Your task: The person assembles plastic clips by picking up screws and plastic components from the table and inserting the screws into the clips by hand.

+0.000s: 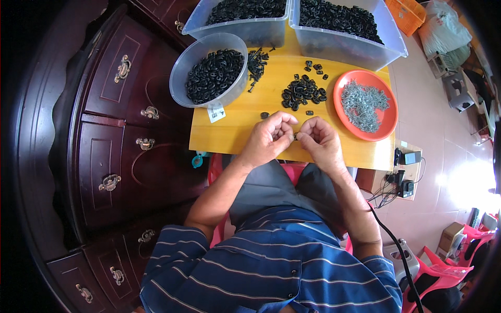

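Over the front part of the yellow table (219,136), my two hands meet almost tip to tip. My right hand (322,143) is closed, pinching a small black plastic piece (296,136) between thumb and forefinger. My left hand (269,140) has its fingers curled and its thumb against the forefinger, right beside that piece; what it grips is hidden. Beyond them lies a loose pile of black oval pieces (302,93) with holes. To the right, an orange-red plate (392,117) holds many small silvery screws (364,106).
At the left stands a round clear tub (177,78) of black rings. Two clear bins (250,36) of black parts line the back. Black screw-like parts (257,68) lie beside the tub. Dark wooden drawers (109,146) flank the left; adapters and cables (401,180) sit at right.
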### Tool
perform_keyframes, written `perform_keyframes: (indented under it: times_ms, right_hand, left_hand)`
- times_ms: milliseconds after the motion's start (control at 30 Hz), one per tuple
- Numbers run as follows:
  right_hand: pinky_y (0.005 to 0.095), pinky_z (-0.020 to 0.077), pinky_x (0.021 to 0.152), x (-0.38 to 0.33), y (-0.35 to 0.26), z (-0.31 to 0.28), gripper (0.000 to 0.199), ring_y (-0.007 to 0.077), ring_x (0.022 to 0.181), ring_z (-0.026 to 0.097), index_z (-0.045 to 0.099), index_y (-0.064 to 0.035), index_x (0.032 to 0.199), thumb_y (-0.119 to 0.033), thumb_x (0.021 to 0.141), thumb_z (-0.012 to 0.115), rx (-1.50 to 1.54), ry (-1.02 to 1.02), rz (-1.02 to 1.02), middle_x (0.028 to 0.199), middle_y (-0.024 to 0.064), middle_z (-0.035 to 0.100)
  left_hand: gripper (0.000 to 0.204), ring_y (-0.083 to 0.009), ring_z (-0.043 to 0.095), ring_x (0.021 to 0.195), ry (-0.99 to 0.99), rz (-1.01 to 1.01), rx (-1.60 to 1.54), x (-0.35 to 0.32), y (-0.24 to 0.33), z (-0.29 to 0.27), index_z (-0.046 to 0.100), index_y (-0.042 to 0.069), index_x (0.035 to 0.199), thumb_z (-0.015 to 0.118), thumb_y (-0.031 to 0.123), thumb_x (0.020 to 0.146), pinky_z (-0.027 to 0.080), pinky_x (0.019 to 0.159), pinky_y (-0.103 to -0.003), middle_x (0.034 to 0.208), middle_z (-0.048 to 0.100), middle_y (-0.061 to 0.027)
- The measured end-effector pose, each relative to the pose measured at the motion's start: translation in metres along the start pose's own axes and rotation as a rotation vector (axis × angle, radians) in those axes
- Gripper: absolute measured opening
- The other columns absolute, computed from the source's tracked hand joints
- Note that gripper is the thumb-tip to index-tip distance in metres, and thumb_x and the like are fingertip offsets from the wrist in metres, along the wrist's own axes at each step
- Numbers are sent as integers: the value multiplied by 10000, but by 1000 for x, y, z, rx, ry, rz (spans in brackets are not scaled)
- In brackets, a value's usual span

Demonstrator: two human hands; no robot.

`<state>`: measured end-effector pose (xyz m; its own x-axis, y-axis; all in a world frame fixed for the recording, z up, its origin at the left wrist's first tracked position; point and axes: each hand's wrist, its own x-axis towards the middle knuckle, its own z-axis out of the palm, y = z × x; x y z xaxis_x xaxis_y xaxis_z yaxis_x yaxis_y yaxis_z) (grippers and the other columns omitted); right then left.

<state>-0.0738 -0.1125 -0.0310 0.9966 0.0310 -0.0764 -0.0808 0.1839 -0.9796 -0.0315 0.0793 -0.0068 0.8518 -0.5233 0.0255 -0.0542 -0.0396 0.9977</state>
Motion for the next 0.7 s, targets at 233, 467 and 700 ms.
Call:
perform_keyframes:
  times_ms: [233, 467, 700]
  right_hand:
    - [205, 480, 645, 5, -24, -29, 102, 39, 724, 581, 606, -61, 1022, -13, 974, 682, 134, 137, -49, 849, -35, 630]
    - [218, 484, 672, -7, -27, -46, 94, 40, 753, 582, 615, -70, 1033, -34, 977, 680, 141, 219, -16, 870, -36, 637]
    - [222, 452, 643, -8, -40, -44, 86, 57, 684, 557, 605, -77, 992, -30, 975, 674, 191, 245, -50, 818, -37, 591]
  left_hand:
    - [397, -16, 544, 753, 11, -25, 176, 15, 4, -10, 583, 3, 1344, 649, 6, 952, 473, 691, -199, 918, 613, 18]
    - [388, -332, 687, 823, 145, 169, 1017, 23, -6, 11, 631, 55, 1316, 667, 145, 940, 565, 721, -442, 1006, 673, -129]
    - [310, -343, 693, 844, 162, 244, 885, 11, -8, 14, 656, 57, 1232, 678, 89, 925, 568, 722, -443, 981, 679, -128]
